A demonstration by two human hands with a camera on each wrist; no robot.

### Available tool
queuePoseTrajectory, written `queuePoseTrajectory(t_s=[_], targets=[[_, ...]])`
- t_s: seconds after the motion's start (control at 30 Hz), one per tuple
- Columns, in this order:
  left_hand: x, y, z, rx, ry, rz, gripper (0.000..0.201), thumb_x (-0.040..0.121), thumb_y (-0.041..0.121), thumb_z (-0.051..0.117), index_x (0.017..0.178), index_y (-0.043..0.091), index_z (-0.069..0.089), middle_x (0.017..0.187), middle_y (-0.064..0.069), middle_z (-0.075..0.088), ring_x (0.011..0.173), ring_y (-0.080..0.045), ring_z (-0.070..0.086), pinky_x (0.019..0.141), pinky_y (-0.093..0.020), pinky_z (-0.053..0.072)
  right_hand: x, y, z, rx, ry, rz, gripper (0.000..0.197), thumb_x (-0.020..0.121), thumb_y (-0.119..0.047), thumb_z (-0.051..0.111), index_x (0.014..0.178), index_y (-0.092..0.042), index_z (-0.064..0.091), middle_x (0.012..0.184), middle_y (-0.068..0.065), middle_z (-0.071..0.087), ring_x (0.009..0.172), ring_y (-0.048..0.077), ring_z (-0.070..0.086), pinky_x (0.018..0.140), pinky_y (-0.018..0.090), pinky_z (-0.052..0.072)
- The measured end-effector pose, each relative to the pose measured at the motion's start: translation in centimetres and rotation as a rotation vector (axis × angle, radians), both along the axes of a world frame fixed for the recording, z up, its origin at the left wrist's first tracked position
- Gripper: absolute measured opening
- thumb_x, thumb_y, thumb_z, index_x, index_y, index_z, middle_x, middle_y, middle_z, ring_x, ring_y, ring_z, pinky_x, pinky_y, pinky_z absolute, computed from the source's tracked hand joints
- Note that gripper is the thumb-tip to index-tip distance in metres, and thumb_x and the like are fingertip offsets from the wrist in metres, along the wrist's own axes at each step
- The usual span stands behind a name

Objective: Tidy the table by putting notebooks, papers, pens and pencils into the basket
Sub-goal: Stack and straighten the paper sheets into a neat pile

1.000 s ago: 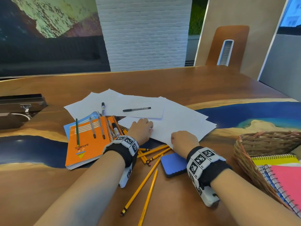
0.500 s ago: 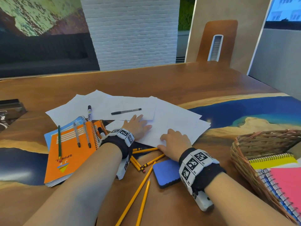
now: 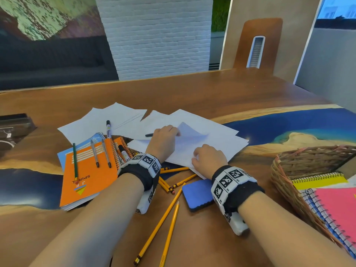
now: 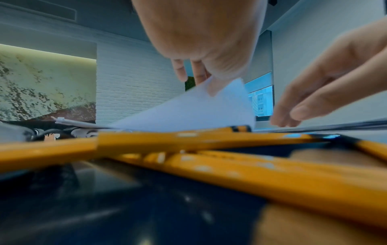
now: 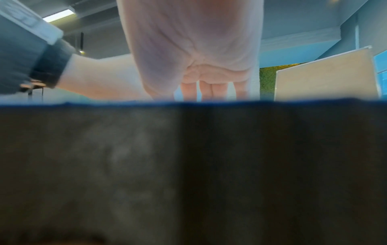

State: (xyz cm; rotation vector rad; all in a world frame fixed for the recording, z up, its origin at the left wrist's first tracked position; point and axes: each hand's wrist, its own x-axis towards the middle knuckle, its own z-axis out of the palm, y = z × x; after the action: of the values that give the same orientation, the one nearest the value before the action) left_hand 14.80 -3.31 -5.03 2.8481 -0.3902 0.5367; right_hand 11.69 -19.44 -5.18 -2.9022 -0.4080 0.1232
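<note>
White papers lie spread across the middle of the table. My left hand pinches the lifted corner of the top sheet; the left wrist view shows that sheet raised between thumb and fingers. My right hand presses its fingertips on the near edge of the stack. A black pen pokes out from behind my left hand. The orange spiral notebook at the left carries a green pencil, two pens and a marker. The wicker basket stands at the right.
Yellow pencils lie scattered under and before my wrists, close up in the left wrist view. A blue pad sits under my right wrist and blocks the right wrist view. Yellow and pink notebooks fill the basket.
My left hand went from lying flat on the papers to pinching and lifting a sheet's corner, further forward. My right hand shifted a little forward on the stack's near edge.
</note>
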Motion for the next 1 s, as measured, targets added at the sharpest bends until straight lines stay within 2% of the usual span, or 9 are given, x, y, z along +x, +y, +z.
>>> queuePoseTrajectory(t_s=[0.2,0.33,0.43,0.53,0.6,0.67,0.73,0.83,1.0], targets=[[-2.3,-0.7,0.4,-0.259,-0.173,-0.060,0.036,0.087,-0.009,0.048,0.121,0.003,0.050,0.093,-0.012,0.055,0.086,-0.028,0.050,0.077,-0.035,0.040,0.1,-0.3,0.1,0.115,0.056,-0.120,0.055,0.092,-0.034,0.052,0.139,-0.012,0.033,0.138,0.010,0.036,0.127,0.028,0.040,0.101,0.039,0.036],[-3.0,-0.9,0.5,-0.173,-0.332,-0.155,0.024,0.082,-0.008,0.052,0.104,-0.003,0.060,0.090,-0.018,0.058,0.078,-0.035,0.057,0.066,-0.040,0.052,0.2,-0.3,0.1,0.154,0.052,-0.187,0.070,0.089,-0.037,0.058,0.142,-0.007,0.025,0.141,0.012,0.034,0.129,0.028,0.040,0.103,0.039,0.036],[-3.5,-1.5,0.4,-0.039,-0.388,-0.304,0.018,0.086,0.005,0.048,0.098,-0.001,0.059,0.085,-0.019,0.058,0.069,-0.034,0.056,0.055,-0.036,0.048,0.3,-0.7,0.2,0.205,0.009,-0.271,0.086,0.086,-0.042,0.061,0.145,0.000,0.013,0.147,0.013,0.028,0.132,0.028,0.037,0.104,0.039,0.036],[-4.2,-2.5,1.0,-0.114,-0.377,-0.338,0.021,0.091,0.012,0.042,0.102,0.000,0.056,0.088,-0.019,0.060,0.077,-0.028,0.054,0.061,-0.036,0.047,0.5,-2.2,0.6,0.344,-0.013,-0.408,0.105,0.079,-0.044,0.069,0.148,0.000,0.004,0.152,0.014,0.020,0.137,0.028,0.030,0.107,0.040,0.035],[-4.8,-3.1,2.3,-0.267,-0.367,-0.321,0.025,0.094,0.012,0.040,0.105,-0.003,0.057,0.091,-0.017,0.061,0.082,-0.022,0.050,0.070,-0.026,0.042,0.6,-3.7,0.8,0.543,-0.011,-0.461,0.114,0.071,-0.041,0.078,0.148,-0.003,0.004,0.151,0.013,0.024,0.137,0.028,0.030,0.108,0.042,0.035],[-5.2,-3.7,4.5,-0.420,-0.360,-0.296,0.025,0.098,0.011,0.038,0.106,-0.003,0.057,0.086,-0.006,0.055,0.075,-0.013,0.046,0.066,-0.012,0.036,0.5,-5.0,1.2,0.805,-0.029,-0.462,0.118,0.060,-0.034,0.087,0.147,-0.006,0.012,0.146,0.011,0.033,0.134,0.026,0.035,0.107,0.042,0.036],[-5.4,-4.4,7.3,-0.510,-0.415,-0.278,0.023,0.098,0.010,0.038,0.104,-0.003,0.057,0.081,0.002,0.048,0.068,-0.003,0.037,0.063,-0.008,0.032,0.0,-6.0,2.1,1.020,-0.087,-0.460,0.107,0.055,-0.028,0.090,0.138,-0.007,0.026,0.128,0.002,0.047,0.120,0.020,0.044,0.101,0.039,0.040],[-5.3,-5.1,11.0,-0.554,-0.527,-0.236,0.019,0.098,0.007,0.041,0.096,-0.004,0.056,0.065,0.008,0.038,0.061,-0.005,0.032,0.057,-0.015,0.025,-0.8,-7.4,4.7,1.238,-0.132,-0.416,0.084,0.053,-0.026,0.091,0.121,-0.008,0.044,0.104,-0.007,0.056,0.102,0.011,0.052,0.090,0.031,0.044],[-5.3,-5.9,15.1,-0.650,-0.527,-0.160,0.015,0.100,0.014,0.040,0.087,0.008,0.045,0.059,0.007,0.033,0.060,-0.017,0.028,0.055,-0.025,0.019,-1.8,-9.0,7.9,1.278,-0.234,-0.366,0.035,0.067,-0.027,0.083,0.078,-0.011,0.054,0.077,0.009,0.056,0.077,0.021,0.056,0.073,0.041,0.050]])
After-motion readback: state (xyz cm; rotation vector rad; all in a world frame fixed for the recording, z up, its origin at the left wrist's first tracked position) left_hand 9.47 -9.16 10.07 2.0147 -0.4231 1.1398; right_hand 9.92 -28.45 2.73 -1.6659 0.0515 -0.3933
